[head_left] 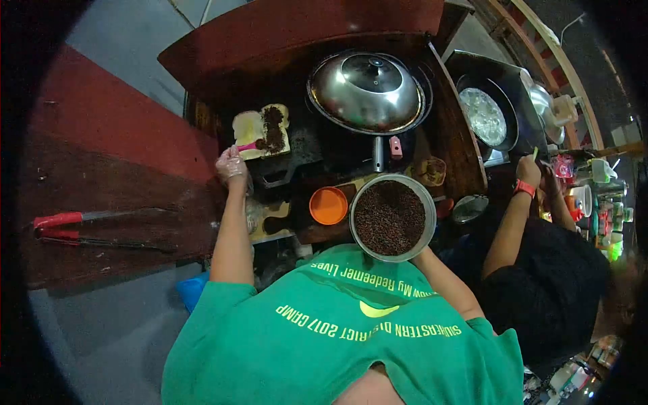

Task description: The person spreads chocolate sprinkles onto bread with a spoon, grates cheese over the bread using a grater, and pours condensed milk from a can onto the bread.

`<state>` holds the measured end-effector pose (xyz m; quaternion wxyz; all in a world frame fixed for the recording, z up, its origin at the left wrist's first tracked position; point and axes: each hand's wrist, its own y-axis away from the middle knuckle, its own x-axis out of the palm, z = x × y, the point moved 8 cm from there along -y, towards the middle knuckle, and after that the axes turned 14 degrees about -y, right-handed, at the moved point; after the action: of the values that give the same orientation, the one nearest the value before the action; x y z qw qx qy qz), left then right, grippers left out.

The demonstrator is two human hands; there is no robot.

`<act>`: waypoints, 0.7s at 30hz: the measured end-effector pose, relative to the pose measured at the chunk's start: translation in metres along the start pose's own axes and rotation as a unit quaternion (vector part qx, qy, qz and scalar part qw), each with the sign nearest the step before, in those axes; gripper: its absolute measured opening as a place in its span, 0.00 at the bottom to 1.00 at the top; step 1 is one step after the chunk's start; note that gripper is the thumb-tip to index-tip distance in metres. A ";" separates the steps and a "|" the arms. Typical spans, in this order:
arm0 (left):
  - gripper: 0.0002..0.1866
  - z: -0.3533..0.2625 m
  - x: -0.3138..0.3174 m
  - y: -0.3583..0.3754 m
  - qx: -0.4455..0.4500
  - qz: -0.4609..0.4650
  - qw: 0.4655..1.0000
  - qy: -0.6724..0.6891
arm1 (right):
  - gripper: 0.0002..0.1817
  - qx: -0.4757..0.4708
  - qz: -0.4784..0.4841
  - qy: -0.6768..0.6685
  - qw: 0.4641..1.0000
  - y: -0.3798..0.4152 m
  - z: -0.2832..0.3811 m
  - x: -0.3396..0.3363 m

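In a clear plastic glove, my left hand [231, 165] is closed around a pink spoon [247, 146]. The spoon's tip rests over bread [248, 126] spread with something pale, and a dark band of chocolate sprinkles [274, 128] covers its right part. The bread lies on the dark cooking surface. Close to my chest, my right hand [420, 258] supports a round metal bowl [430, 226] filled with chocolate sprinkles [390, 214]. Most of that hand is hidden beneath the bowl.
A lidded pan [371, 94] stands behind the bowl, handle [379, 156] pointing towards me. An orange bowl [328, 205] sits left of the metal bowl. Red-handled tongs [61, 226] lie far left. At right, a co-worker's hands [528, 171] are near another pan [513, 121].
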<state>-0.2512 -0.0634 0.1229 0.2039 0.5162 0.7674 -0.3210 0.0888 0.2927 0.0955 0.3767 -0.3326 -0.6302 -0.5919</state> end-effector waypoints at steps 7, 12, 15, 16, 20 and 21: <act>0.16 -0.031 -0.006 0.009 -0.020 0.037 0.997 -0.068 | 0.35 -0.006 0.003 -0.004 1.000 0.004 -0.002 0.000; 0.16 -0.015 0.015 0.005 -0.068 0.032 0.995 -0.066 | 0.35 -0.012 0.004 -0.009 1.000 0.007 -0.001 -0.001; 0.17 -0.025 0.025 0.000 -0.010 0.028 0.996 -0.084 | 0.35 -0.018 0.003 -0.012 1.000 0.009 0.000 -0.003; 0.17 -0.029 0.029 -0.004 0.006 0.026 0.993 -0.117 | 0.35 -0.020 0.004 -0.016 1.000 0.010 -0.001 -0.003; 0.16 -0.043 0.042 -0.013 0.018 0.031 0.981 -0.189 | 0.35 -0.029 0.005 -0.019 0.999 0.016 0.001 -0.002; 0.16 -0.049 0.044 -0.014 0.021 0.033 0.981 -0.188 | 0.35 -0.032 0.005 -0.020 0.999 0.017 0.002 -0.002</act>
<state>-0.2805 -0.0034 0.1332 0.3441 0.4762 0.6909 -0.4212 0.1046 0.2956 0.1023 0.3564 -0.3590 -0.6169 -0.6029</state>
